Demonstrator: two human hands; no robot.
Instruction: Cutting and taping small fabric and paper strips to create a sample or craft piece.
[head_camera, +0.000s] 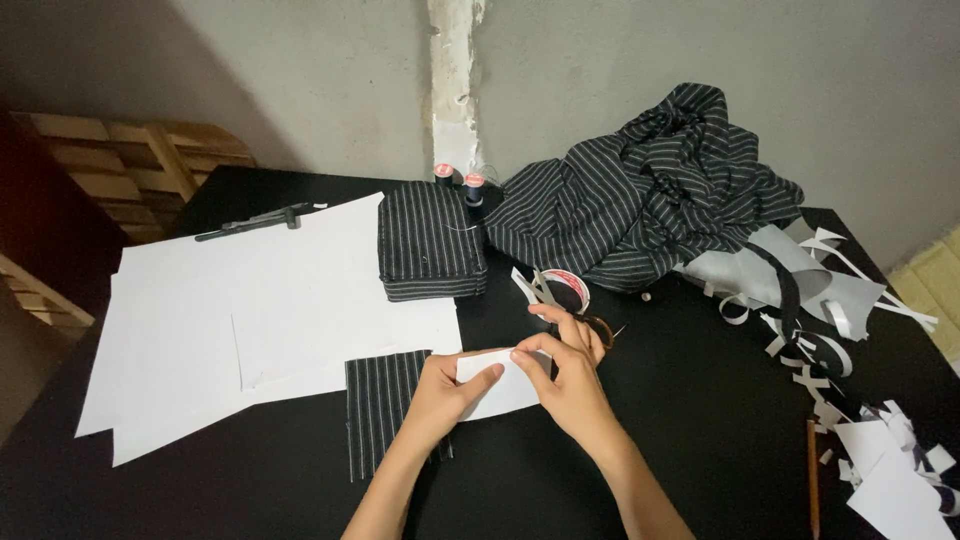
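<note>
- L hand (440, 392) + R hand (570, 385) both pinch white paper piece (498, 388), held just above black counter (650, 420).
- Striped cloth piece (385, 405) lies under L hand.
- Scissors (560, 295) just behind R hand.
- White sheets (250, 310) at left.
- Folded striped stack (430, 240), thread spools (460, 182), heaped striped cloth (650, 190) at back.

A small white rectangular paper piece (497, 388) lay flat at lower centre, overlapping a dark pinstriped fabric rectangle (383, 408).
</note>
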